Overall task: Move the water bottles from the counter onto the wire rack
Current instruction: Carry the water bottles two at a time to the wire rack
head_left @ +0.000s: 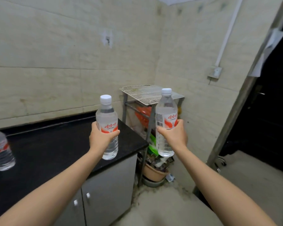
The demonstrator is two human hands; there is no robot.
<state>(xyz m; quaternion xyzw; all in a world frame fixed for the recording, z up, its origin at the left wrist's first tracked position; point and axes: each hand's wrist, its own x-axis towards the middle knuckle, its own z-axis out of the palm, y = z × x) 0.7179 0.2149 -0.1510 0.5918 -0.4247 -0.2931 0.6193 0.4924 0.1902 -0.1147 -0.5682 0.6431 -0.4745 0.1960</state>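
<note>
While both arms are stretched out in front of the person, each hand carries one clear plastic water bottle with a white cap and a red-and-white label. The left hand (101,137) has fingers and thumb wrapped round the label band of the left bottle (107,115), which hangs in the air over the near right corner of the glossy black counter (48,144). The right hand (174,136) grips the right bottle (166,110) the same way, out past the counter's end and above the floor. Both bottles are upright, caps up, long axes vertical.

What matters now is where the white wire rack (137,92) sits: farther off and to the right, tucked into the corner of the tiled walls just beyond the counter's right end. From where I stand the right bottle is plainly the nearer one. Its cap overlaps the rack's near edge in view, though it looks short of the rack, not over it. I'd judge both need carrying forward and rightward, the left one the longer way, then setting down base-first on the grid, where a narrow base could rock on the wires.

A third clear bottle (0,149) stands on the counter at the left edge of the scene, well apart from either hand. Under the rack lie coloured bags (144,115) and a terracotta pot (153,174).
</note>
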